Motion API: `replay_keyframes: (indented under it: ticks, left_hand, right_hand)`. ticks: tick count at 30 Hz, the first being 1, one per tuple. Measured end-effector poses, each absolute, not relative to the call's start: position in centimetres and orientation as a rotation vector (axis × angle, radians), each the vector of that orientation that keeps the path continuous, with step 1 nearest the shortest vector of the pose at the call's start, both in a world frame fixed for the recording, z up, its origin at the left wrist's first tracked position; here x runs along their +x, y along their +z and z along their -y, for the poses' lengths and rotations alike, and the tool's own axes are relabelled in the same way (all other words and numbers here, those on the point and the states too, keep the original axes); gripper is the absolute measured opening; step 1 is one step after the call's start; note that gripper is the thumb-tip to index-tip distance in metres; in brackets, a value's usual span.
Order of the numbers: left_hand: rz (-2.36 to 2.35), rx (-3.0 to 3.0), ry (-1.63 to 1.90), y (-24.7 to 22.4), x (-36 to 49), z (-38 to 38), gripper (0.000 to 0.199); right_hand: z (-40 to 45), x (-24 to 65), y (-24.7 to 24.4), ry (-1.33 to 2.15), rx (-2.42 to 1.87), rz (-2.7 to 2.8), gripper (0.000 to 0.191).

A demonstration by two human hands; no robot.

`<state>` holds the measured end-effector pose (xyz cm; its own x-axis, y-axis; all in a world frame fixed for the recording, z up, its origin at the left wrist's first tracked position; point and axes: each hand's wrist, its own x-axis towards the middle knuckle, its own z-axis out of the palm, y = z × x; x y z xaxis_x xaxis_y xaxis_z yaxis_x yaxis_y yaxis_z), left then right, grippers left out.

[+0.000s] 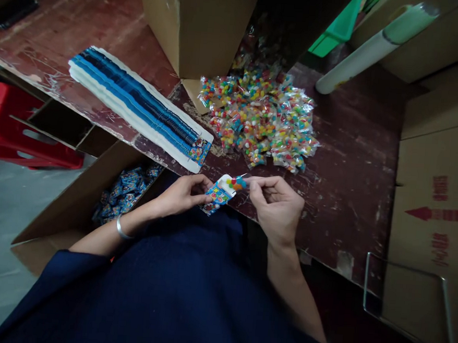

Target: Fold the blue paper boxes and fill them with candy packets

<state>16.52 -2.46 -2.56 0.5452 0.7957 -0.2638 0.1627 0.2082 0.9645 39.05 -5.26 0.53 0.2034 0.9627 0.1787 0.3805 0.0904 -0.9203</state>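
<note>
1. While the left hand (184, 193) pinches the printed packet (217, 198) between thumb and fingers, the right hand (277, 203) grips 1 candy sachet (236, 183) by its right end.
2. The packet's long axis slants, its white-flap end pointing up and right.
3. Nearly level, the sachet points left against that flap, by the near edge of the table (340, 200).
</note>
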Motion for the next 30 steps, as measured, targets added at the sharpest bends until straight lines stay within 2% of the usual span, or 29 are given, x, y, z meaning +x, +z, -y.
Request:
replay_keyframes:
  ticks: [9, 13, 16, 18, 22, 27, 30]
  left_hand:
    - [-1.016, 1.396, 0.634, -2.2, 15.8, 3.0, 0.028]
    - [-0.947, 1.326, 0.753, -2.0, 16.3, 3.4, 0.029]
    - [-0.908, 1.228, 0.881, -1.9, 16.7, 3.6, 0.049]
    - [-0.878, 1.183, 0.927, -1.8, 16.8, 3.7, 0.054]
    - [-0.795, 1.124, 0.927, -2.0, 17.2, 3.9, 0.046]
    - [-0.67, 1.029, 0.891, -2.8, 17.7, 4.2, 0.041]
    - [-0.662, 0.977, 0.919, -3.0, 17.9, 4.3, 0.045]
  right_hand:
    - [4.0, 39.2, 1.8, 0.271, -1.349, 1.898, 0.013]
    - [4.1, 38.6, 1.3, 0.563, -1.228, 1.946, 0.009]
    - [4.8, 38.1, 0.0, 0.887, -1.269, 1.693, 0.024]
    - [5.5, 37.6, -1.1, 0.975, -1.325, 1.49, 0.029]
    - [6.4, 36.4, -2.9, 0.955, -1.324, 1.38, 0.02]
    - [6.3, 35.5, -3.4, 0.637, -1.283, 1.459, 0.006]
    - [6.1, 35.2, -3.6, 0.566, -1.259, 1.453, 0.002]
